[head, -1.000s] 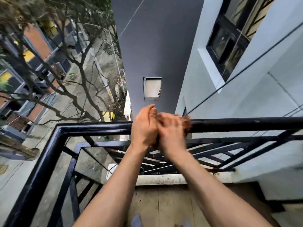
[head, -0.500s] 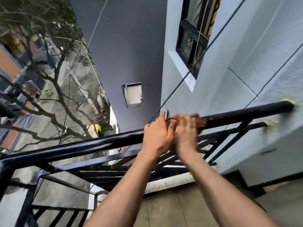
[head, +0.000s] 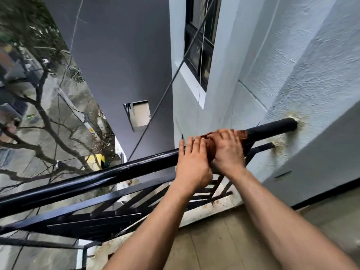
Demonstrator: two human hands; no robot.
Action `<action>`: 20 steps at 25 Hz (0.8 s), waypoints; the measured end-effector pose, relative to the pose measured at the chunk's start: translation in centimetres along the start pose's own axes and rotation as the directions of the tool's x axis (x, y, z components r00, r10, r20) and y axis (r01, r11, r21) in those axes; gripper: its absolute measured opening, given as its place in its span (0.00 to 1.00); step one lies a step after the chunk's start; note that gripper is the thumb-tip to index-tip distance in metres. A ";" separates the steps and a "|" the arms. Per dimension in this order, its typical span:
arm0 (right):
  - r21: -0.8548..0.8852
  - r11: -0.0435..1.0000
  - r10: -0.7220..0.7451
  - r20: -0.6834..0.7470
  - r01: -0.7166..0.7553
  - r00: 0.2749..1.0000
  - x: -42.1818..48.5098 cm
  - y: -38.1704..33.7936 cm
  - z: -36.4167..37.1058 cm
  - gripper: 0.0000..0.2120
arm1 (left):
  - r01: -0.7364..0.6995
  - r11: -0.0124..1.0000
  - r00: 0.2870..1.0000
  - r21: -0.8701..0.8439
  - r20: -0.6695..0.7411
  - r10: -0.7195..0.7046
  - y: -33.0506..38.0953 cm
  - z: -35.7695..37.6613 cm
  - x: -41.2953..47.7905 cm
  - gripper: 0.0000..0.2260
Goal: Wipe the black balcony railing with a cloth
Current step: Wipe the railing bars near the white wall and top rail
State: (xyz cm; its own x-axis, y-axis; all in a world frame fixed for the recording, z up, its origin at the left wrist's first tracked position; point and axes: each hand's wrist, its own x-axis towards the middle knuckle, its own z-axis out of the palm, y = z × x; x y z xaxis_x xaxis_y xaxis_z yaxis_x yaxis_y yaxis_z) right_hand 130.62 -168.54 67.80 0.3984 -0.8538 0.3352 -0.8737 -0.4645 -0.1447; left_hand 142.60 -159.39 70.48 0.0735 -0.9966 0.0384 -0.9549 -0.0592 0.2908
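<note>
The reddish-brown cloth is wrapped over the black railing near its right end, where the bar enters the pale wall. The right hand grips the cloth around the bar. The left hand lies just beside it, fingers fairly straight across the bar, touching the cloth.

to your right you have a pale textured wall with a black-framed window set in it. ahead of you stands a dark grey wall bearing a small square hatch; a thin cable slants across it. at your left, bare branches spread over a street, near a yellow object. tan floor tiles lie below you.
</note>
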 end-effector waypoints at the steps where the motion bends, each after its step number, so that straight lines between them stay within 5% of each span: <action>1: -0.038 0.999 0.030 -0.059 -0.032 0.998 -0.3 -0.8 0.9 0.17 | 0.012 0.999 1.000 -0.050 0.000 -0.012 0.3 0.0 0.4 0.38; 4: 0.043 0.979 -0.197 -0.070 0.200 0.978 -1.3 -0.8 2.4 0.29 | 0.122 0.942 0.991 -0.313 -0.017 -0.134 1.5 -0.8 2.5 0.37; 7: 0.089 0.939 -0.337 0.038 0.333 0.941 -0.1 4.9 -0.5 0.41 | 0.355 0.617 0.924 -0.702 0.164 -0.345 3.8 -2.6 6.4 0.32; 8: 0.031 0.969 -0.247 0.100 0.245 0.964 0.4 7.4 -1.4 0.41 | 0.372 0.620 0.924 -0.691 0.211 -0.318 4.8 -2.8 7.3 0.32; 11: -0.295 0.954 0.094 0.144 -0.048 0.985 4.2 15.4 -3.7 0.35 | 0.305 0.876 0.943 -0.374 0.247 -0.224 7.1 -2.5 8.5 0.27; 14: -0.413 0.888 0.272 0.114 -0.203 0.956 5.3 15.6 -3.9 0.27 | 0.213 0.949 0.957 -0.234 0.246 -0.154 7.7 -1.8 8.9 0.23; 18: -0.167 0.986 0.001 0.094 0.015 0.996 1.4 11.9 -0.5 0.36 | 0.057 0.983 0.965 -0.172 0.263 -0.010 9.4 -0.3 11.8 0.25; 20: -0.329 0.936 -0.063 0.201 0.128 0.978 3.0 15.8 -2.6 0.37 | -0.015 0.990 0.960 -0.137 0.275 0.052 10.6 0.3 13.0 0.30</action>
State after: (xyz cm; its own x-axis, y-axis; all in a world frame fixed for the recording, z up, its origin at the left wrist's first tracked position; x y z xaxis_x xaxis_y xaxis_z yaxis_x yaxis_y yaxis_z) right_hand 117.29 -177.80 68.96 0.5004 -0.8527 0.1499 -0.8585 -0.4662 0.2136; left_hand 133.30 -172.99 73.75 -0.0585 -0.9759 -0.2104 -0.9074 -0.0359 0.4188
